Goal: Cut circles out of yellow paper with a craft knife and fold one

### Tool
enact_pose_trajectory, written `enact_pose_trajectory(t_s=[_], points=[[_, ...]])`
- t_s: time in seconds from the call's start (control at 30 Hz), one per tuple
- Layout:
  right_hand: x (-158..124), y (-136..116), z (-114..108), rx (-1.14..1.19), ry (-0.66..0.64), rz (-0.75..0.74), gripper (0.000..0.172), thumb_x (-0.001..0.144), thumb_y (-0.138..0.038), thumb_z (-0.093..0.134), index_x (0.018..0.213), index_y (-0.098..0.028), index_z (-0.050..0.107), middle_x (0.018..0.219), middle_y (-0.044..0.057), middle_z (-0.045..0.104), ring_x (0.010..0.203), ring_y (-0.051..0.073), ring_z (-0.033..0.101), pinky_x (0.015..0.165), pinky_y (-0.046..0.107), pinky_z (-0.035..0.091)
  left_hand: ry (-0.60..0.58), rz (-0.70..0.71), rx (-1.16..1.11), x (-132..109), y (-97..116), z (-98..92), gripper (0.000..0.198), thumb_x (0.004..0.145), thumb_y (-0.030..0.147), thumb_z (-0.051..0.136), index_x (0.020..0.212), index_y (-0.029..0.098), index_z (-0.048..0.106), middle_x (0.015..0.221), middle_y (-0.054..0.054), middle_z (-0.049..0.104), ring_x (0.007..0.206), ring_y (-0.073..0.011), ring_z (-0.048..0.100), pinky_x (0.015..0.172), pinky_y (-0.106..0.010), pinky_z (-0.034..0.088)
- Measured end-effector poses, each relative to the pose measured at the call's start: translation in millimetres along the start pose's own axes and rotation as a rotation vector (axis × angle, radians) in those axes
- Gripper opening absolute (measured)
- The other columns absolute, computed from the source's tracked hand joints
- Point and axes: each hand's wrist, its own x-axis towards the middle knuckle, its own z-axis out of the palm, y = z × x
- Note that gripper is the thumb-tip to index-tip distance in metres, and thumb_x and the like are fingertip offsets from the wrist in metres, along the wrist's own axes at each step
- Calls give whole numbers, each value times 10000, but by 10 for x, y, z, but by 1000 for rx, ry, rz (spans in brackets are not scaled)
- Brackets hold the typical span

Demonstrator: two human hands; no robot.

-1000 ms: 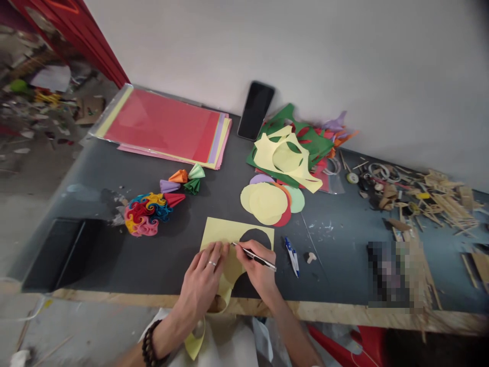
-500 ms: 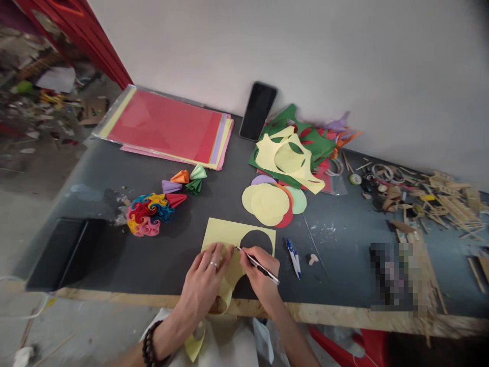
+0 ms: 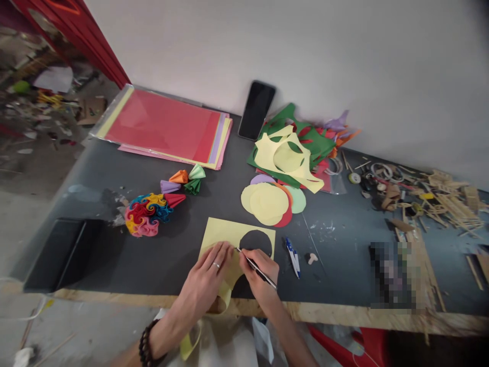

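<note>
A pale yellow paper sheet lies near the bench's front edge, with a round hole on its right side and a cut strip curling over the edge. My left hand rests on it, fingers stretched out flat and together. In my right hand is a slim craft knife, held like a pen. Its tip touches the sheet beside my left fingertips, left of the hole. Behind the sheet, cut paper circles in yellow, red, purple and mint overlap in a pile. A blue and white compass lies to the right.
Coloured paper in a clear sleeve lies back left. A phone leans on the wall beside green and yellow paper scraps. Folded paper cones, a curled-paper ball and a black case are left; wooden sticks are right.
The knife's handle has turned slightly in my right hand, its tip staying at nearly the same spot. My left hand still presses on the sheet. The view has shifted a little.
</note>
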Motion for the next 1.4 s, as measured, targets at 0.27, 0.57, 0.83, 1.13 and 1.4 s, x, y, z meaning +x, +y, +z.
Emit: enact_pose_trajectory(t_s=[0.27,0.57,0.83,1.13,1.4], points=[[12,5,-22,27,-1,5,123,969,-184,650,925,-221,759,787,23,779,676,139,728,658,229,595,14,-3,16,7,3,-10,628,920,15,447,1507,200,573,1563,-82,622,1435,-229,598,1184,-360,512],[-4,37,-19,16,-5,-6,105,970,-182,659,954,-201,761,796,29,783,696,140,729,693,232,595,8,9,56,3,3,1,645,900,30,421,1500,201,583,1564,-73,618,1444,-220,589,1167,-342,556],[-9,19,-16,6,-10,0,123,971,-187,639,926,-223,748,776,16,758,669,138,706,653,235,583,41,-25,96,14,28,7,625,900,62,419,1468,240,610,1539,-44,648,1434,-185,595,1152,-295,550],[-110,-45,-11,-33,21,20,159,963,-168,611,848,-231,701,720,-2,683,614,138,656,596,241,534,30,-25,-12,-15,17,-9,607,931,21,455,1493,210,586,1559,-72,629,1454,-222,577,1191,-346,503],[-165,-123,-4,-10,29,72,197,963,-148,585,805,-242,654,718,-5,657,618,139,634,562,241,490,-22,-11,-32,-9,-1,-37,543,987,130,490,1519,209,560,1588,-94,597,1481,-236,552,1199,-353,503]])
